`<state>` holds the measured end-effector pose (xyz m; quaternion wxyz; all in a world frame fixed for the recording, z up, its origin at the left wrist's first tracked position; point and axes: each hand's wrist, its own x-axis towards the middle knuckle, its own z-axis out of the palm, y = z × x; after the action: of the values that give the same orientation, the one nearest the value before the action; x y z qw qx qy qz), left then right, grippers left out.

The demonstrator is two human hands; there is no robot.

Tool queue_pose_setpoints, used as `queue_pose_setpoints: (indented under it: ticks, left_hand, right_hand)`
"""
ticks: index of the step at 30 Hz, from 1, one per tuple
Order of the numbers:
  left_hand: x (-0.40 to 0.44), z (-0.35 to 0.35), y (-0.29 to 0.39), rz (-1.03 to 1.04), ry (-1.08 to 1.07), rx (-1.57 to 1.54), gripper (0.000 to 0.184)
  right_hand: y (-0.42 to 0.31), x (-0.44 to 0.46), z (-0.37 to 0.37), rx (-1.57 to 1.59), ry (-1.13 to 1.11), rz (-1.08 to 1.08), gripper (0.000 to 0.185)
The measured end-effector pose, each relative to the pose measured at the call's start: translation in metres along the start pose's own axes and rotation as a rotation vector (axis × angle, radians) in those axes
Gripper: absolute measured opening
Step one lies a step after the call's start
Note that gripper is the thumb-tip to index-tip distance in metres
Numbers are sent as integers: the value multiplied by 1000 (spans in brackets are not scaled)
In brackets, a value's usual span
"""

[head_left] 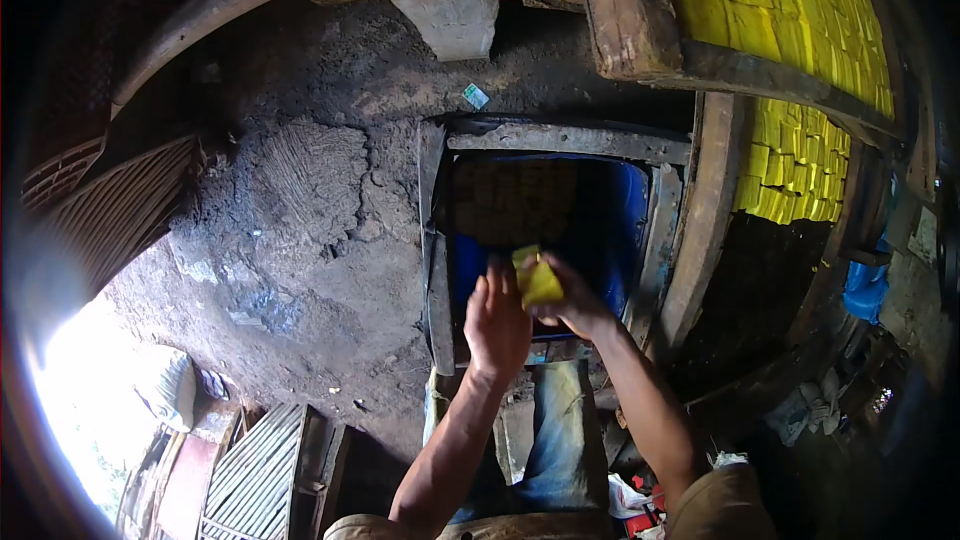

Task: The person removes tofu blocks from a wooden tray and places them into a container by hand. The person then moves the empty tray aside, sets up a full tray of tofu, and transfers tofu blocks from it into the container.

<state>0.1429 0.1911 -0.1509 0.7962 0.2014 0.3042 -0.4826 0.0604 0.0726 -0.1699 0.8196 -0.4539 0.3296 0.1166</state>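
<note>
My right hand (572, 302) is closed around a small yellow block (542, 285), held over the near part of a blue-lined tub (630, 202). My left hand (500, 325) is just left of the block, fingers stretched upward and slightly blurred; whether it touches the block I cannot tell. The tub sits inside a worn wooden frame (570, 140). Inside, many pale brownish blocks (515, 195) show dimly in the dark far left part. What lies in the shadow on the right is hidden.
Rows of yellow blocks (775, 0) fill a wooden rack at the upper right, with more yellow blocks (795, 160) below. A thick wooden post (708, 210) borders the tub's right side. Rough grey ground (310, 240) lies left, with slatted panels (255, 480) at the lower left.
</note>
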Motion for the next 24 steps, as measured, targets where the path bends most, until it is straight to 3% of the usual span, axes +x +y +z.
queue_pose_setpoints:
  ticks: [1,2,5,8,12,19,24]
  left_hand:
    - [1,0,3,29,96,145,60]
    - [1,1,5,57,187,292,63]
    - [-22,3,5,183,160,454,78]
    - [-44,5,22,104,-54,660,92]
    - [-61,2,42,1,-44,666,93]
    - [-75,-5,53,-12,-26,630,81]
    - [-96,20,48,16,-91,609,80]
  right_hand:
    - [12,16,-10,180,12,117,72]
    - [27,42,-17,43,57,9,67]
    - [74,123,-36,-480,261,-266,57]
    - [118,201,-46,-977,315,-270,54]
    - [155,265,-55,-1288,300,-189,50]
    - [153,275,-55,-1371,347,-217,43]
    - [61,165,-19,-1108,585,-613,39]
